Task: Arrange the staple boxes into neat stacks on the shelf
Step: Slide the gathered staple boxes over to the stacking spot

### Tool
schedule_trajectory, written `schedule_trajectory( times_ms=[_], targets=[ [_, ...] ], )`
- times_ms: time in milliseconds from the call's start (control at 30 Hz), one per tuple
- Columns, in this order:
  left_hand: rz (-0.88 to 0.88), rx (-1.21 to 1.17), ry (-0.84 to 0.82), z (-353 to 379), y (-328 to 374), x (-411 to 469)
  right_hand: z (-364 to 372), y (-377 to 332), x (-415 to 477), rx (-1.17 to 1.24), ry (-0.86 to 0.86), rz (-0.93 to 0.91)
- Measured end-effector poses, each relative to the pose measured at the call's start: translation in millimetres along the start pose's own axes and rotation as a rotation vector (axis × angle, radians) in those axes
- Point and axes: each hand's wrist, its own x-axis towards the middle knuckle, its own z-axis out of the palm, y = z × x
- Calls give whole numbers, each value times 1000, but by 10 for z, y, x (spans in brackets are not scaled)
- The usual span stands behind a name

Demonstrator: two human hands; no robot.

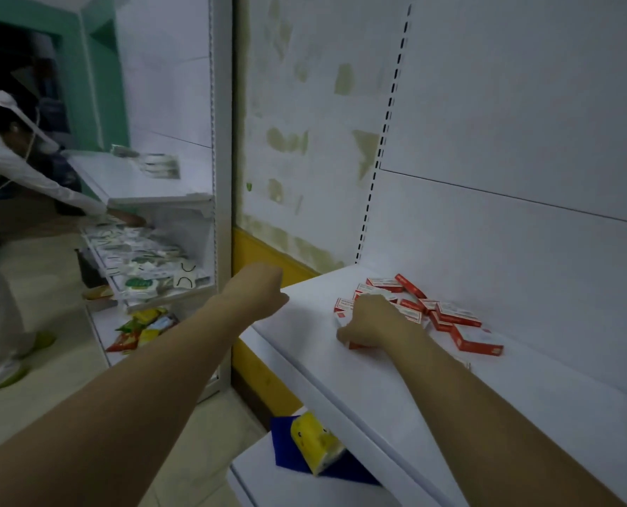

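Several red-and-white staple boxes [447, 314] lie in a loose heap on the white shelf [396, 382], near its back panel. My right hand [372, 322] lies over the heap's near left side, fingers curled down round a box [354, 345] whose red edge shows under the palm. One larger box [478, 341] lies flat at the right of the heap. My left hand [264, 289] is at the shelf's left front corner, fingers bent over the edge; what they grip is hidden.
A lower shelf holds a yellow packet [317, 442] on a blue sheet. To the left, another person in white [8, 184] bends over a neighbouring shelf unit [147, 258] of white-and-green packs. Snack packets [142, 329] lie on its bottom shelf.
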Motion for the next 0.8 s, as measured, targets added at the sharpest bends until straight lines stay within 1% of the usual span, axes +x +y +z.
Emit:
schedule_trajectory(
  times_ms=[100, 233, 367, 533, 600, 700, 800],
  targets=[
    [50, -21, -7, 69, 74, 190, 11, 23, 58, 63, -18, -16],
    [135, -14, -23, 113, 207, 356, -9, 106, 4, 174, 19, 18],
    [263, -22, -16, 54, 348, 444, -192, 151, -193, 114, 116, 95],
    [462, 0, -21, -82, 645, 430, -413, 304, -675, 89, 214, 306],
    [558, -29, -30, -113, 832, 358, -458, 386, -930, 75, 262, 399],
    [714, -98, -32, -144, 1210, 158, -465, 549, -1382, 66, 311, 556],
    [876, -111, -61, -154, 1673, -180, -464, 697, -1964, 58, 362, 706]
  ],
)
